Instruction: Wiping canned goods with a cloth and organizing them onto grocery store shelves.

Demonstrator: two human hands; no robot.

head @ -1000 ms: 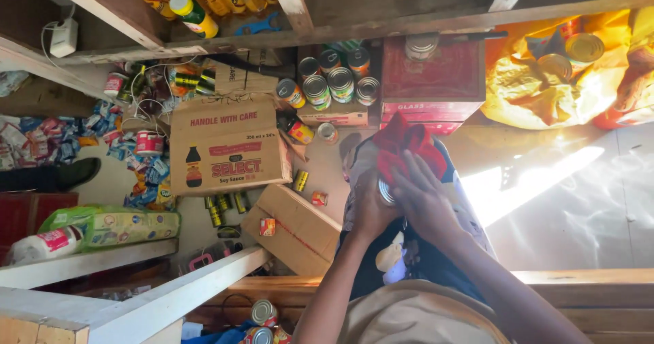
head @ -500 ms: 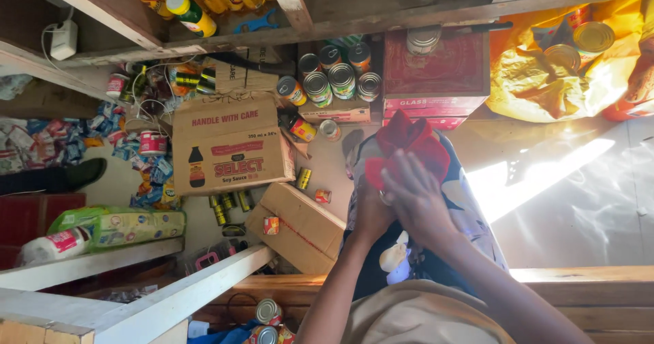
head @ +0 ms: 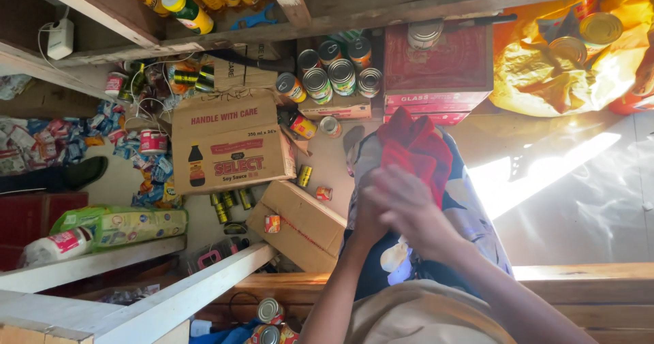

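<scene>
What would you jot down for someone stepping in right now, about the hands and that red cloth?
Left hand: gripping the red cloth from below.
Right hand: on the same cloth, motion-blurred.
The cloth is bunched up in front of the person, over a patterned garment.
Nearby on the floor: cans, a printed brown carton, a plain carton.
Done: cloth in both hands. Left: it is neither folded nor spread.

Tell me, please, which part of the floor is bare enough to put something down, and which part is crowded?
Bare floor lies on the sunlit side, bordered by the yellow bag, the wooden ledge and the person's patterned garment. A smaller bare strip lies between the green package and the printed carton. Around the cans and sachets, it is crowded.
</scene>
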